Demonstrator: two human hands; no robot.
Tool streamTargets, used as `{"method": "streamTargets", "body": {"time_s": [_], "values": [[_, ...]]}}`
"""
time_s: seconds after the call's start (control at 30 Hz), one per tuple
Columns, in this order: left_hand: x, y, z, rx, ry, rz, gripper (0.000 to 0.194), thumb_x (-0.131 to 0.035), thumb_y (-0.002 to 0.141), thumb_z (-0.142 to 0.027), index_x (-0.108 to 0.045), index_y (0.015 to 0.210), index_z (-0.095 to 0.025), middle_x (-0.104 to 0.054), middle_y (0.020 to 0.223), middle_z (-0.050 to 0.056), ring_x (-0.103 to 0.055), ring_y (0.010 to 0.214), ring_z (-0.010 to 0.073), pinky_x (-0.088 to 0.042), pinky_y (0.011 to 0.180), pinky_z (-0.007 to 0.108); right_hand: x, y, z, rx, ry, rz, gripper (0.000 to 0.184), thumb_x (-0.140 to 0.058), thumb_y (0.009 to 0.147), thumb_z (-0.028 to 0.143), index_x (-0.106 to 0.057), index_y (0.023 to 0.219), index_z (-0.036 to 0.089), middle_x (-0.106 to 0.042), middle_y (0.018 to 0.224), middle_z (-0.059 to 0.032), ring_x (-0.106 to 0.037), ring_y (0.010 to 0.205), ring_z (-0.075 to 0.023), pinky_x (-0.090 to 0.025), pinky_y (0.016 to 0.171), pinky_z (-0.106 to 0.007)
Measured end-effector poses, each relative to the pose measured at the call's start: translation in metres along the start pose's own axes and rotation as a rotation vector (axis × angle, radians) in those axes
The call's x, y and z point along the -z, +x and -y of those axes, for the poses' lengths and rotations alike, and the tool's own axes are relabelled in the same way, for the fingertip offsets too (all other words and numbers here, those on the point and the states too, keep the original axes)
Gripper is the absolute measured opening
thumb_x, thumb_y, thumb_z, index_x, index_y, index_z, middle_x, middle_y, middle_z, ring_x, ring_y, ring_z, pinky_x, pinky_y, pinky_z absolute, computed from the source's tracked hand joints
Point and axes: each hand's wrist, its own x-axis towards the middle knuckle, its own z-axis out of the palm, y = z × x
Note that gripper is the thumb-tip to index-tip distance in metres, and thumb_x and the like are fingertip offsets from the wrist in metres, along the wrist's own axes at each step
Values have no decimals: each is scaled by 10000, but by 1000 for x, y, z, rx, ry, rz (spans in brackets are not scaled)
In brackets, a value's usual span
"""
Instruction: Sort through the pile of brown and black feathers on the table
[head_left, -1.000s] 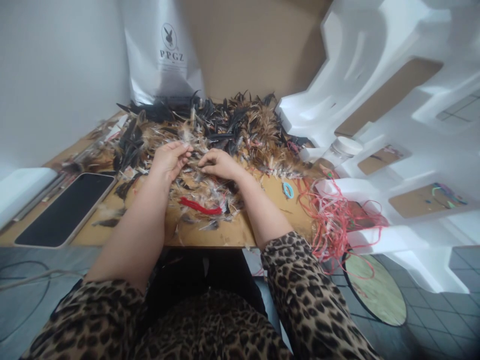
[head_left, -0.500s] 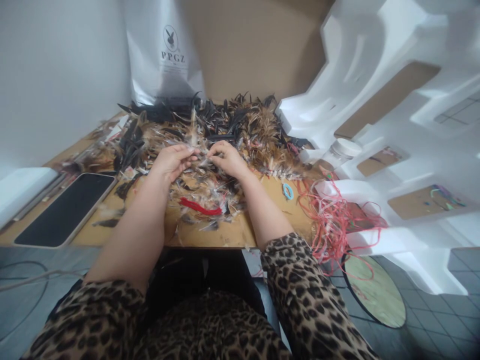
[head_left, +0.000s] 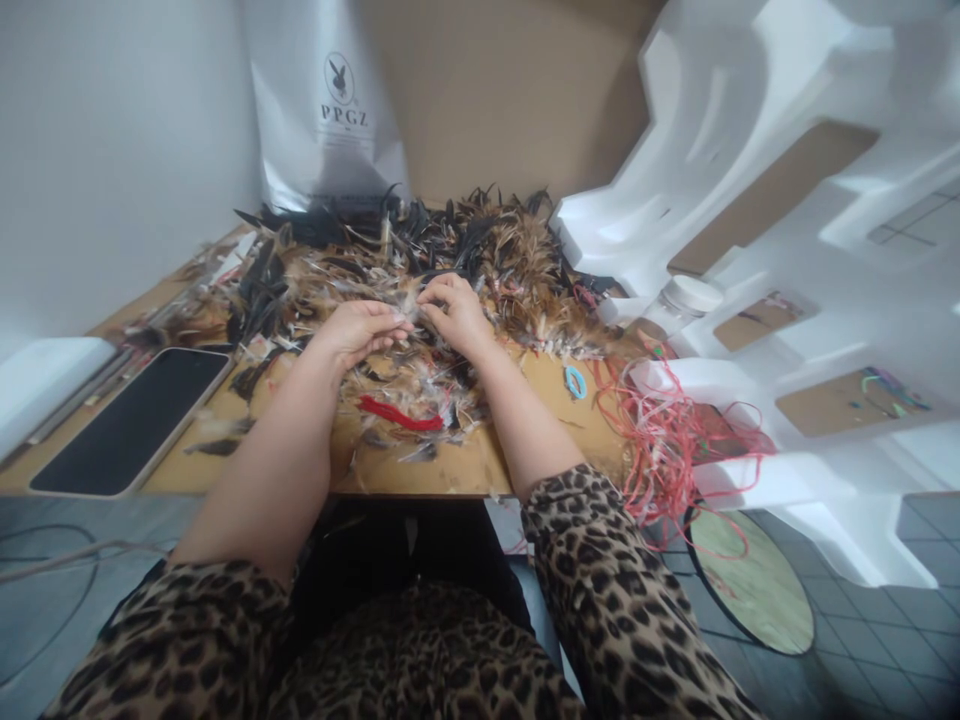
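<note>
From the wearer's head, the tabletop (head_left: 589, 430) is viewed at close range, forward and down over the forearms (head_left: 266, 470), with the hands (head_left: 457, 316) framed near the centre.

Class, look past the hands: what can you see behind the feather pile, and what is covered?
Behind the feather pile rise a pale printed bag at left and a brown panel. The feathers cover their lower edges, so whatever is there cannot be seen.
</note>
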Motion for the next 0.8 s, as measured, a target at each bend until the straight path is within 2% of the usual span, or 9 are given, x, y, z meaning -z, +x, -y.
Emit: {"method": "streamTargets", "body": {"time_s": [0.1, 0.23, 0.3, 0.4, 0.53, 0.67, 0.8], "values": [[-2, 1, -1, -41, -35, -59, 43, -686, 656, -86, -645, 648, -75, -680, 645, 92, -585, 474, 64, -440, 430, 118, -6, 1, -3, -29, 100, -92, 169, -549, 766, 202, -661, 890, 178, -588, 1023, -59, -514, 1010, -180, -377, 942, -331], [-3, 5, 0, -157, -120, -165, 88, -700, 625, -74, -615, 642, -88, -671, 624, 71, -600, 506, 72, -449, 456, 123, -16, 4, -5, -266, 365, -252, 177, -577, 739, 233, -634, 886, 154, -618, 912, -41, -548, 834, -133, -437, 842, -282], [-3, 7, 0, -210, -152, -199, 90, -691, 623, -75, -609, 653, -93, -673, 631, 65, -607, 522, 74, -453, 469, 126, -19, 3, -1, -403, 554, -240, 173, -599, 729, 289, -628, 822, 146, -620, 794, -14, -534, 722, -107, -446, 757, -255], [-4, 8, 0, -265, -174, -226, 94, -683, 623, -90, -601, 667, -100, -679, 649, 62, -607, 529, 72, -450, 477, 129, -20, 2, 8, -536, 789, -118, 248, -652, 682, 376, -625, 749, 139, -580, 645, 23, -477, 595, -72, -406, 622, -214], [-9, 5, 1, -291, -157, -225, 135, -706, 601, -119, -601, 683, -106, -676, 649, 51, -614, 546, 82, -454, 493, 143, -20, 0, 18, -553, 935, -32, 341, -716, 599, 437, -625, 722, 133, -548, 582, 44, -419, 530, -45, -331, 530, -185], [-13, 4, 4, -296, -42, -188, 147, -726, 585, -141, -624, 681, -97, -658, 606, 40, -613, 542, 89, -461, 511, 159, -21, 0, 21, -554, 992, -52, 361, -745, 556, 431, -607, 710, 135, -572, 603, 43, -441, 543, -43, -347, 539, -177], [-12, 3, 6, -273, 10, -129, 149, -731, 596, -160, -648, 699, -92, -683, 662, 67, -613, 546, 86, -457, 507, 157, -19, 1, 21, -554, 1024, -74, 319, -750, 552, 378, -570, 668, 141, -541, 567, 57, -457, 545, -45, -373, 558, -173]]}}
